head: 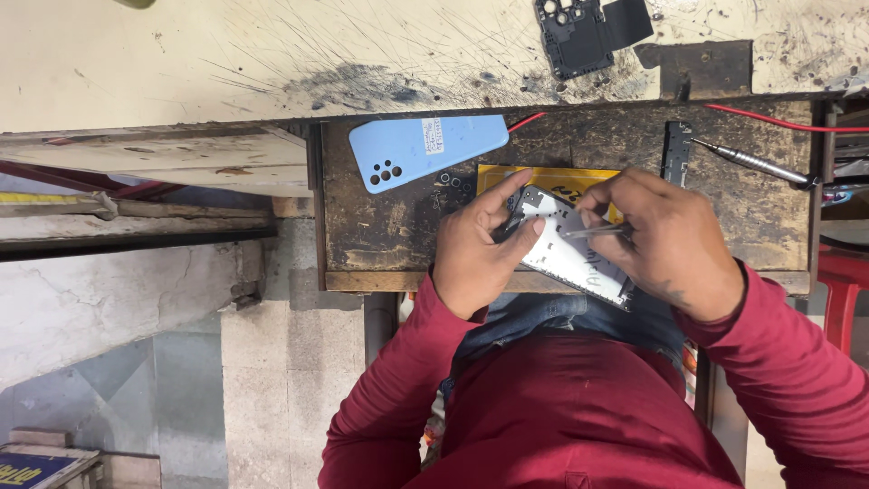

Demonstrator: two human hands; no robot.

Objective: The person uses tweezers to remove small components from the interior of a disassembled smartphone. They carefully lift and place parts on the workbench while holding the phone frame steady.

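Phone: opened phone (570, 249) lies flat at the near edge of the dark wooden bench top (389, 231), partly on a yellow pad (552, 178), right in front of your body. Its back is off, so the pale inner face with a dark frame around it is up, turned a little diagonal to you.

Left hand: your left hand (475, 258) grips the upper left end of the phone, thumb on the edge and fingers curled around the side. I judge you hold it so the body does not slide while the tool works.

Right hand: your right hand (665, 240) pinches thin metal tweezers (597, 232), fingers pressed close together around them. The tip points left, over the upper part of the phone. The hand seems to rest near the phone's right side, probably for steadiness.

Back cover: light blue back cover (425, 149) lies apart from the phone, further up on the bench, outer face up with its camera holes showing. It is out of the way of both hands.

Other parts: 1 black plastic inner frame (588, 32) lies on the scratched pale surface (181, 54) above. 1 metal screwdriver (751, 163) rests at the right of the bench, near your right hand. 1 narrow dark strip (675, 149) stands beside it. Red wires (778, 120) run along the bench's far edge.

Sleeves: both arms are in dark red sleeves (797, 362).
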